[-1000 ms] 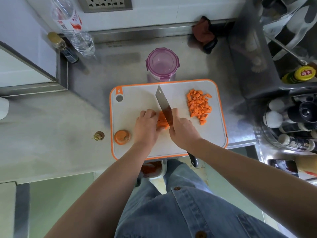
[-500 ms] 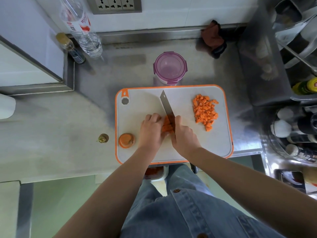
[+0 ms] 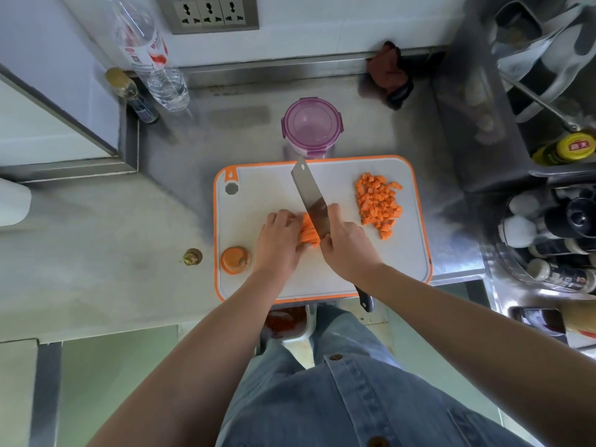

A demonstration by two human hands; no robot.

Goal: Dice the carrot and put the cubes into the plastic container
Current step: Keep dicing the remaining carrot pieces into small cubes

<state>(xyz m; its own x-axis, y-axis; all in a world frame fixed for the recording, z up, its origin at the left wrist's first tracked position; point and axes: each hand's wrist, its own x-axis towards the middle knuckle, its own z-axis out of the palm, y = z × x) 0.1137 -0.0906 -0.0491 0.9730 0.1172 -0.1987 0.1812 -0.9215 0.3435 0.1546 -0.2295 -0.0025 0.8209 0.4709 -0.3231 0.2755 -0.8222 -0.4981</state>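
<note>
Writing first: the yellow-capped bottle [image 3: 571,150] far right carries a red label with two Chinese characters, too small to read with confidence. The clear water bottle [image 3: 151,56] at the far left has a red-and-white label, its print illegible. Beside it is a small dark bottle [image 3: 132,95] whose label can't be read either.

Now the hands. The left hand [image 3: 279,245] is on the orange-rimmed cutting board [image 3: 258,201], fingers curled down over a bundle of carrot sticks [image 3: 308,233], pinning them in place. The right hand [image 3: 346,250] is wrapped firmly round the knife [image 3: 309,195], gripping up by the blade's heel, the dark handle end poking out below the wrist over the board's near edge. The blade points to the far side, tilted slightly left, and sits right against the sticks.

The diced cubes [image 3: 377,201] lie heaped on the right side of the board. The purple plastic container [image 3: 311,125] stands on the steel counter just beyond the board's far edge; whether it's lidded I can't tell. A carrot end [image 3: 234,259] sits at the board's near-left corner.
</note>
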